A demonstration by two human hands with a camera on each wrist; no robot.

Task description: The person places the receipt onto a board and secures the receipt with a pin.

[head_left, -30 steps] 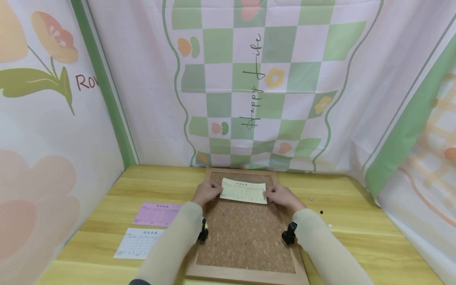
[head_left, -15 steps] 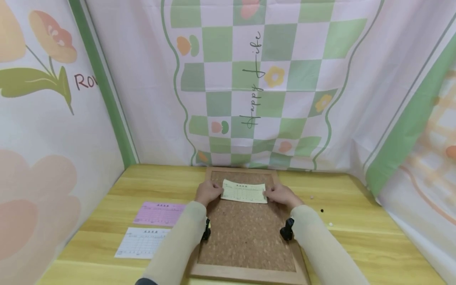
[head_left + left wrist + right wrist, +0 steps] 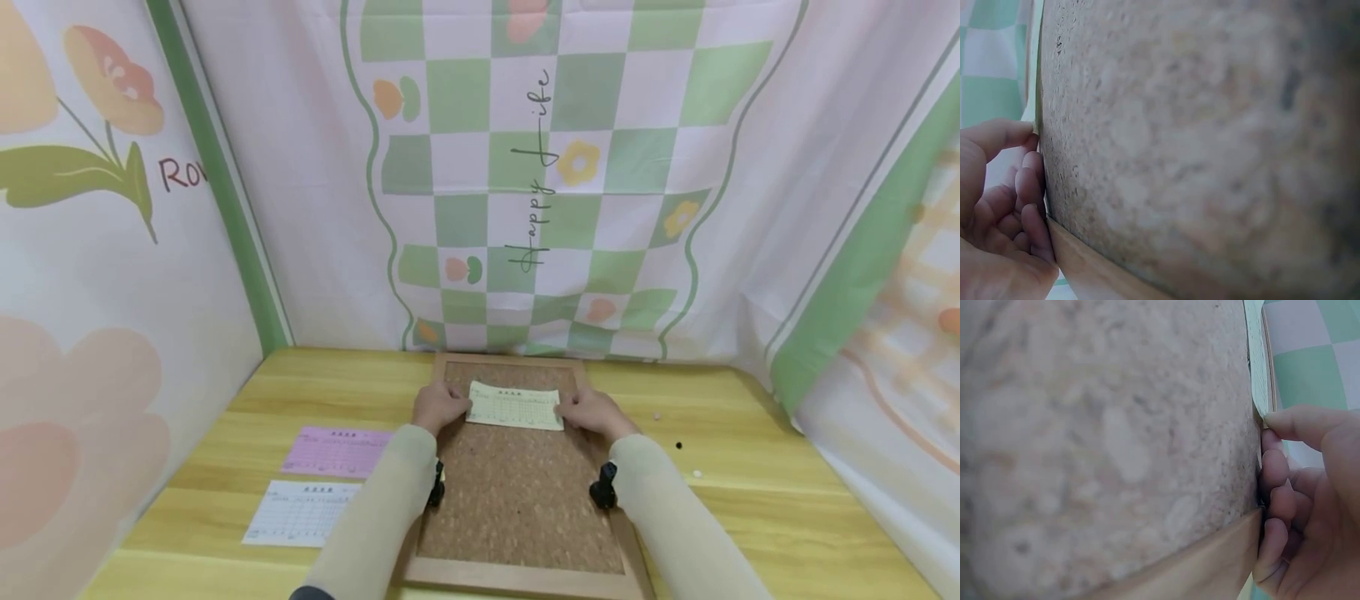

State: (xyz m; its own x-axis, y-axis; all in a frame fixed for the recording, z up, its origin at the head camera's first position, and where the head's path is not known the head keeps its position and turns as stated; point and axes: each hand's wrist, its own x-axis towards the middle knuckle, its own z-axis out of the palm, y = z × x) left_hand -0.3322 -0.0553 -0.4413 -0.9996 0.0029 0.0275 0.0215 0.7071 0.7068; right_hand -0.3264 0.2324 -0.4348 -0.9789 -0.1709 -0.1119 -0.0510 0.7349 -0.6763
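Pale yellow sheet (image 3: 515, 407) held by its two ends at the far part of the cork board (image 3: 517, 500)

The left hand (image 3: 440, 407) pinches the sheet's left end between thumb and fingers, and the right hand (image 3: 596, 412) pinches its right end. Each grip is narrow, with the other fingers curled close to the board. Holding opposite ends probably keeps the thin paper stretched and lets it be levelled, while its printed face stays uncovered in the middle. Whether the whole sheet touches the cork cannot be told.

Its long axis runs left to right, across the board's length, which points away from the person. The printed heading lies along the far edge, so the sheet faces the person's reading side; its right end sits slightly nearer.

On the desk (image 3: 795, 500), left of the board, lie a pink sheet (image 3: 333, 452) and a white sheet (image 3: 296, 514), partly behind the left sleeve (image 3: 371, 521). Three small pieces (image 3: 678, 445) sit apart to the right, seemingly spaced for easy picking.
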